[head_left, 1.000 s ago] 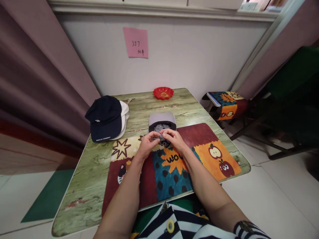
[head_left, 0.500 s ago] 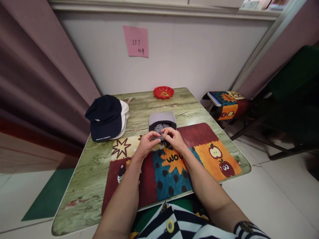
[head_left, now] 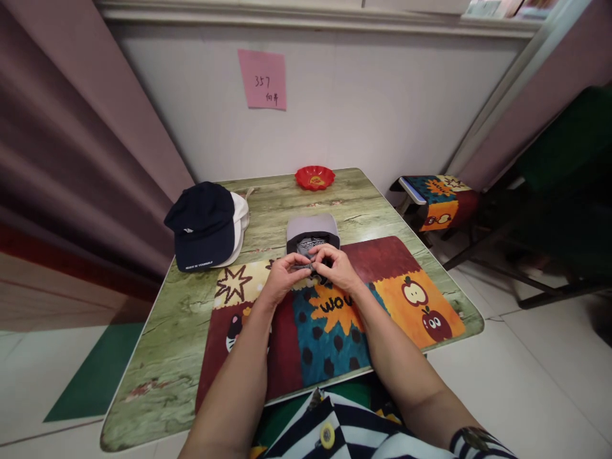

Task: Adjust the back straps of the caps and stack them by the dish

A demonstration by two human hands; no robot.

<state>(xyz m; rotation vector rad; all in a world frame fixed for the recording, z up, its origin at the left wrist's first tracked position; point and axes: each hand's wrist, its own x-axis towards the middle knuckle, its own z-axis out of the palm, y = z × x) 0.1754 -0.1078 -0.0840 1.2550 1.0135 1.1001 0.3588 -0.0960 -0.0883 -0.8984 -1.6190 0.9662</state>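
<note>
A grey cap (head_left: 312,225) lies on the table with its brim toward the wall and its dark inside facing up. At its near edge, my left hand (head_left: 285,275) pinches a small part of the cap's back strap between thumb and fingers. Opposite it, my right hand (head_left: 336,268) has thumb and fingers closed on the same strap area, the fingertips of both hands almost touching. The fingers hide most of the strap, and its fastening is too small to make out.
Navy and white caps (head_left: 203,220) are stacked at the table's left. A red scalloped dish (head_left: 315,178) stands near the wall. A colourful mat (head_left: 382,255) lies under my forearms on the wooden table (head_left: 157,357). Right of the table is a stool (head_left: 437,197).
My fingertips have shifted slightly at the cap's strap, and the right thumb now sits a little lower. The dark loop hanging below the fingers shows less. The cap stays in place.
</note>
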